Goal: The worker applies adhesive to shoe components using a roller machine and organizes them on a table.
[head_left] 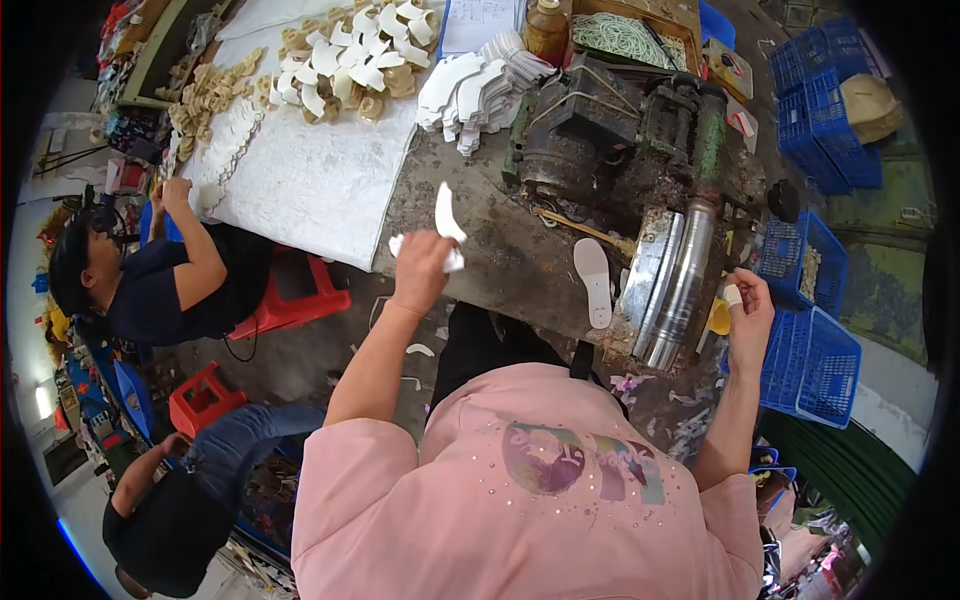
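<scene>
Left hand (422, 268), left of metal rollers (690, 270): fingers clamped white cutouts (448, 214). Right hand (752, 312), right of rollers, finger grip unclear: rotation risked pinching.

We're in a workshop: a roller machine (640, 160) by our right hand (752, 322), cut pieces (465, 92) stacked beyond our left hand (423, 264).

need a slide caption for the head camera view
A person's left hand holds white pieces by a workbench, the right hand beside a shiny metal cylinder, with a stack of white cutouts beyond.
</scene>
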Tool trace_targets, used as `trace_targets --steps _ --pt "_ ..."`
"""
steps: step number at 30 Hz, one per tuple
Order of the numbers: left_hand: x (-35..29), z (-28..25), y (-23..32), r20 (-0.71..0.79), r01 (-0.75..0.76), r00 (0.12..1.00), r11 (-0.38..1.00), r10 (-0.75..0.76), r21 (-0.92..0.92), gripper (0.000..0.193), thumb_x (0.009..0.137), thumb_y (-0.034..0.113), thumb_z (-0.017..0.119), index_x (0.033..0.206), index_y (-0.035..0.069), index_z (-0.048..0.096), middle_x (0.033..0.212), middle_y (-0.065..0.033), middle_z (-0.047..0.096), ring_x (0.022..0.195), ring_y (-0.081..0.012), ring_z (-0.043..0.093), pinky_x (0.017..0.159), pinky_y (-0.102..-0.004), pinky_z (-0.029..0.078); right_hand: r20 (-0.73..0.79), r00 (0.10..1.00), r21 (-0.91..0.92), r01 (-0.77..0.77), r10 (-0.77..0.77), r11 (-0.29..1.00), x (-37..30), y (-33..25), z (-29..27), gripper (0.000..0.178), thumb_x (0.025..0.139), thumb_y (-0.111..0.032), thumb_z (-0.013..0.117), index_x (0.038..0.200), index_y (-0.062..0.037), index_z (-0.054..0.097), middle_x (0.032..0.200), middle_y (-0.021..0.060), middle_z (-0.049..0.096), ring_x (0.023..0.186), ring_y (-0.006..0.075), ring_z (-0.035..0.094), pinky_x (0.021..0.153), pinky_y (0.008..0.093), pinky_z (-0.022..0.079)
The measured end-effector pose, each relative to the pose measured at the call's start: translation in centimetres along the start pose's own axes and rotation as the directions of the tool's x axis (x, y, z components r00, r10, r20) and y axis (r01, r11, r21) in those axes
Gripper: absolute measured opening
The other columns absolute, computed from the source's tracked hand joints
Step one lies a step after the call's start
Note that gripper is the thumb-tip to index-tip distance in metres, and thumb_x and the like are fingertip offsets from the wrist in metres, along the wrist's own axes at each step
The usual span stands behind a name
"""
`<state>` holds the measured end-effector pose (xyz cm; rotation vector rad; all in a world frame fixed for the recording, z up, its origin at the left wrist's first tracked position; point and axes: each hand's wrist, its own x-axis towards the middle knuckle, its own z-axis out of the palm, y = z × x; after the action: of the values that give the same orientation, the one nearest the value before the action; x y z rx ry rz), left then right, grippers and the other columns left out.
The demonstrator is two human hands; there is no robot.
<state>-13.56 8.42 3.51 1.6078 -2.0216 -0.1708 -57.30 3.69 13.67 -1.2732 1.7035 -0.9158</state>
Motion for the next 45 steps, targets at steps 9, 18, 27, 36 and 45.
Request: trace_targets --steps 9,18,27,36,45 --pt "-5.3 -0.1 -0.9 0.410 0.228 0.876 0.967 -0.254 0.114 0.016 0.072 0.004 0.061 0.086 0.007 0.054 0.086 -0.0125 0.058 0.086 -0.0323 0.056 0.074 -0.0431 0.040 -0.100 0.994 0.015 0.044 -0.042 0.999 -0.2 -1.9 0.5 0.023 0.086 0.001 0.055 0.109 0.0006 0.055 0.098 0.0063 0.059 0.092 0.0116 0.056 0.083 0.0241 0.044" --pt "6.7 -6.5 12.7 0.195 0.268 0.933 0.222 -0.303 -0.938 0.034 0.096 0.029 0.047 0.114 0.001 0.053 0.099 -0.0054 0.058 0.090 -0.0144 0.056 0.083 -0.0274 0.043 0.245 0.735 -0.067 0.663 -0.632 0.746 -4.9 -11.4 7.7 0.024 0.073 0.001 0.060 0.098 -0.0029 0.059 0.088 0.0104 0.056 0.085 0.0264 0.053 0.076 0.0352 0.043" --pt "9.1 -3.5 19.5 -0.029 -0.017 0.992 0.097 -0.122 -0.995 0.046 0.095 0.041 0.044 0.114 -0.001 0.048 0.113 -0.0139 0.050 0.103 -0.0189 0.050 0.090 -0.0334 0.040 -0.054 0.685 -0.177 0.710 -0.727 0.682 -7.4 -11.2 12.0 0.025 0.074 -0.013 0.067 0.098 -0.0063 0.063 0.101 0.0081 0.054 0.095 0.0272 0.046 0.083 0.0420 0.032" --pt "8.9 -3.1 21.1 -0.039 -0.006 0.983 0.180 -0.181 -0.984 0.049 0.094 0.044 0.044 0.117 0.001 0.042 0.108 -0.0142 0.053 0.099 -0.0196 0.052 0.090 -0.0326 0.042 -0.052 0.807 0.129 0.590 -0.589 0.797 -6.9 -11.1 10.8 0.016 0.074 -0.005 0.066 0.086 -0.0058 0.056 0.089 0.0092 0.053 0.086 0.0284 0.048 0.077 0.0375 0.036" --pt "9.1 -3.3 22.2 -0.042 0.021 0.969 0.250 -0.243 -0.968 0.045 0.092 0.046 0.048 0.109 0.004 0.043 0.087 -0.0034 0.044 0.076 -0.0088 0.040 0.066 -0.0224 0.033 -0.104 0.759 0.098 0.651 -0.643 0.752 -7.5 -10.6 10.4 0.014 0.075 -0.006 0.061 0.082 -0.0076 0.049 0.091 0.0080 0.054 0.087 0.0264 0.049 0.080 0.0387 0.033"
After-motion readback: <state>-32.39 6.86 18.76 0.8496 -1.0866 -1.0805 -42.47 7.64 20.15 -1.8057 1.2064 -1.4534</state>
